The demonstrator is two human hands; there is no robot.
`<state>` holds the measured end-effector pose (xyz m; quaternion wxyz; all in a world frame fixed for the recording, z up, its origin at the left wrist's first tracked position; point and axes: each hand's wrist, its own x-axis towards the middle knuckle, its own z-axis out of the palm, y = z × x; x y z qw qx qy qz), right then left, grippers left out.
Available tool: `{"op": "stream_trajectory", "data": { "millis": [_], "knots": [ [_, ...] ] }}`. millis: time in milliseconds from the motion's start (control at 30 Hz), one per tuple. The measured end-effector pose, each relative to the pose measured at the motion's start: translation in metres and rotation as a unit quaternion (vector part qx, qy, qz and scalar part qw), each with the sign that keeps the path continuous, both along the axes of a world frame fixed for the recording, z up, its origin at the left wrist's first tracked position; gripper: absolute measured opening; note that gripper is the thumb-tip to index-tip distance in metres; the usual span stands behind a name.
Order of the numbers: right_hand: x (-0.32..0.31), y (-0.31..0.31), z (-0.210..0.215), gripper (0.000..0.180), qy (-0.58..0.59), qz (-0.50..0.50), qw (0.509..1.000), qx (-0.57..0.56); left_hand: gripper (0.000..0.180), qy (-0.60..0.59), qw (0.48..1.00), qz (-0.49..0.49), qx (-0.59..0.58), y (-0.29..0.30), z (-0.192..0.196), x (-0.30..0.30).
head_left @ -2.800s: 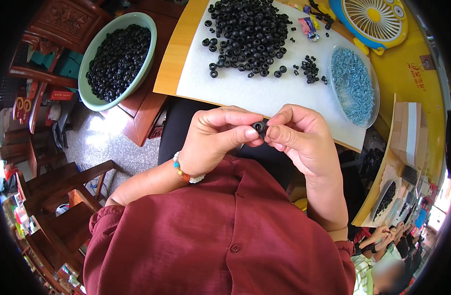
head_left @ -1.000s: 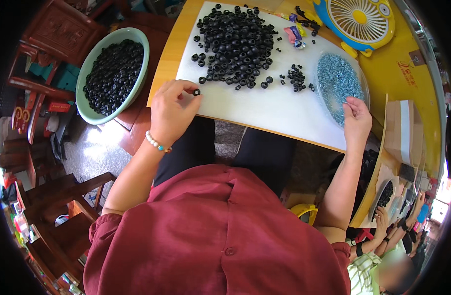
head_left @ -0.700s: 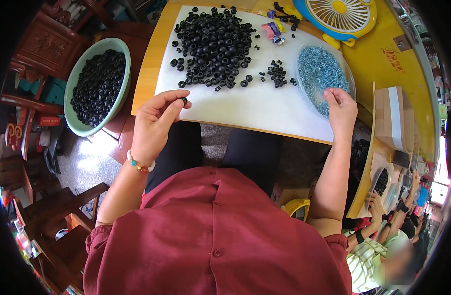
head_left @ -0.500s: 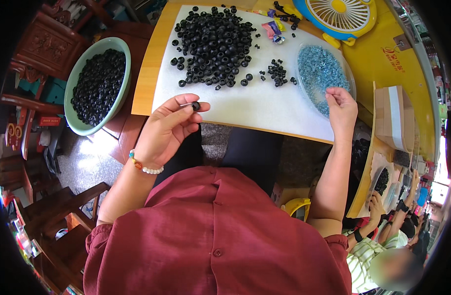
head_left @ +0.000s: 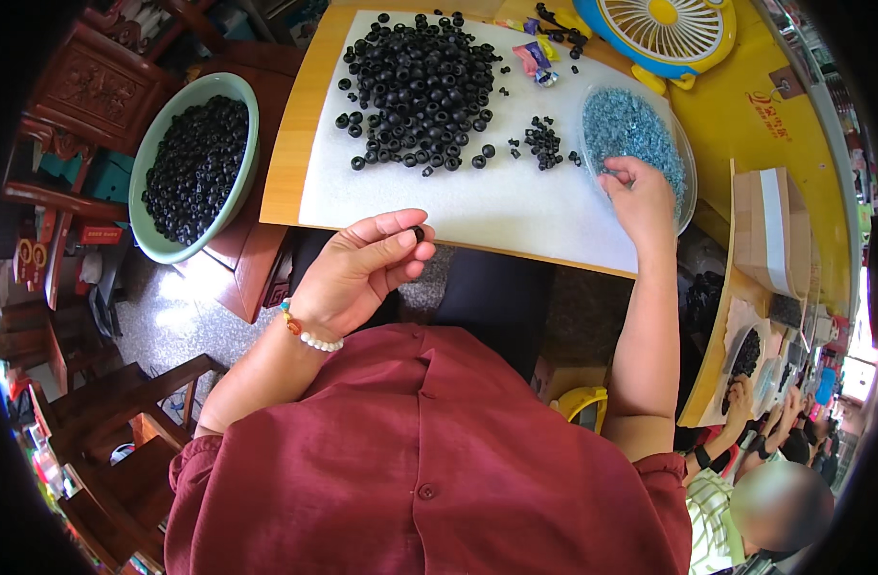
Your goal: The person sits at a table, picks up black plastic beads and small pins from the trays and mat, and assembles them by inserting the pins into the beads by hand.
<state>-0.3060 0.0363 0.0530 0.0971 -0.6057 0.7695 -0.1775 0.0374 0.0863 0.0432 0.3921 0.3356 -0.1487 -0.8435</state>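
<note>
My left hand [head_left: 360, 268] pinches a small black ring-shaped piece [head_left: 419, 233] between thumb and fingers, just off the near edge of the white mat [head_left: 477, 206]. My right hand [head_left: 640, 196] reaches into a clear dish [head_left: 686, 182] of small blue pieces [head_left: 626, 129] at the mat's right end, fingers curled down among them; whether it holds one I cannot tell. A big pile of black ring pieces [head_left: 415, 86] lies on the far part of the mat, with a smaller cluster [head_left: 544, 144] beside the dish.
A pale green bowl [head_left: 151, 163] full of black pieces [head_left: 194, 168] stands on a stool at left. A blue and yellow fan [head_left: 664, 29] sits at the back. A cardboard box [head_left: 764, 230] is at right. Another person works at lower right [head_left: 745, 402]. Wooden chairs stand at left.
My left hand drew back from the pile toward me with a black piece. My right hand moved onto the dish of blue pieces. Earlier, both hands were together in front of me.
</note>
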Motion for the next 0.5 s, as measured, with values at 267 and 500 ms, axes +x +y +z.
{"op": "stream_trajectory", "data": {
  "millis": [267,500],
  "knots": [
    [-0.004,-0.003,-0.001,0.012,-0.021,0.016,1.0,0.001,0.026,0.011,1.0,-0.004,0.014,0.0,-0.001,0.0],
    [-0.013,-0.005,-0.007,0.013,-0.039,-0.002,0.999,-0.007,0.026,0.028,0.999,-0.012,0.027,0.001,0.0,-0.003]
  ]
}}
